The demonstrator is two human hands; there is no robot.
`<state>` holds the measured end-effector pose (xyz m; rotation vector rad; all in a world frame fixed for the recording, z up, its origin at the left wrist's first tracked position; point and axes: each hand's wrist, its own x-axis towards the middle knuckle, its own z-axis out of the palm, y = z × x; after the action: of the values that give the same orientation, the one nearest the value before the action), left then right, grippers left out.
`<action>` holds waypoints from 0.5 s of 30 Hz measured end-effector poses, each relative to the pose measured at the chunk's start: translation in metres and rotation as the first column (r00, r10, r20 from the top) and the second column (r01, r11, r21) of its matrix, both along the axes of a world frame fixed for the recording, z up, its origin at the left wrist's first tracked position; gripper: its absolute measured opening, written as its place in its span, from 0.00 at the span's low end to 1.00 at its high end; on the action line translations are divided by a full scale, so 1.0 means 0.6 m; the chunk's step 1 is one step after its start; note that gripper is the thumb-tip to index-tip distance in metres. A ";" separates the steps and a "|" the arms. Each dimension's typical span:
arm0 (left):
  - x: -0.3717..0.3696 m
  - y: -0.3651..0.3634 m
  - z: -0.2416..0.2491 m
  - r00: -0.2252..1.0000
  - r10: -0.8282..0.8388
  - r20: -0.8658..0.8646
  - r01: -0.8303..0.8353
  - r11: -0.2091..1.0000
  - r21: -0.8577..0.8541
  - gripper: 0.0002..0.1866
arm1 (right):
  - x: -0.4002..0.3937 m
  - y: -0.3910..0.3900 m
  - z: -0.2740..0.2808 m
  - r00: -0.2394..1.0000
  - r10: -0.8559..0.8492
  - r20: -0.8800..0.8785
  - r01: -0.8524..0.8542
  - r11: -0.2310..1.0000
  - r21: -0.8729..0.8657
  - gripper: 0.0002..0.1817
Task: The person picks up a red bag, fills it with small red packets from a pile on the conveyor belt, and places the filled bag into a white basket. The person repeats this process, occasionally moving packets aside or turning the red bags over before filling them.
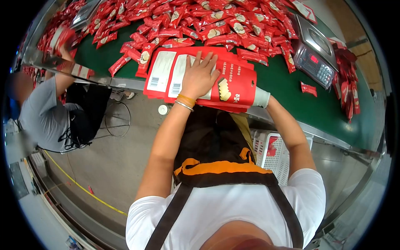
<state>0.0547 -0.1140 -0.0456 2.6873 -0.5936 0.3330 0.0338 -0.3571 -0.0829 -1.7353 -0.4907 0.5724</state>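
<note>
A stack of large flat red pouches (246,83) with white label panels and barcodes lies at the near edge of the green table. My left hand (200,76) rests palm down on the top pouches, fingers spread, with a yellow band and a bracelet at the wrist. My right hand is inside the open end of a pouch, at its pale inner lining (261,97); the fingers are hidden. Many small red packets (216,31) are heaped just beyond the stack.
A digital scale (315,62) stands at the right, beside more red pouches (346,83). One loose packet (308,88) lies near it. Below the table is a white basket (283,160). A seated co-worker (46,108) in grey is at the left, near a metal tray (85,14).
</note>
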 end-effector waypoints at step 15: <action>0.079 -0.034 0.040 0.960 -0.084 -0.269 0.136 0.974 0.182 0.28 | 0.039 0.080 -0.068 0.982 -0.004 0.188 0.009 1.000 -0.026 0.26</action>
<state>0.1022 -0.1343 -0.0215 2.8069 -0.7255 -0.1155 0.0571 -0.3091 -0.1236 -1.8248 -0.6123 0.4140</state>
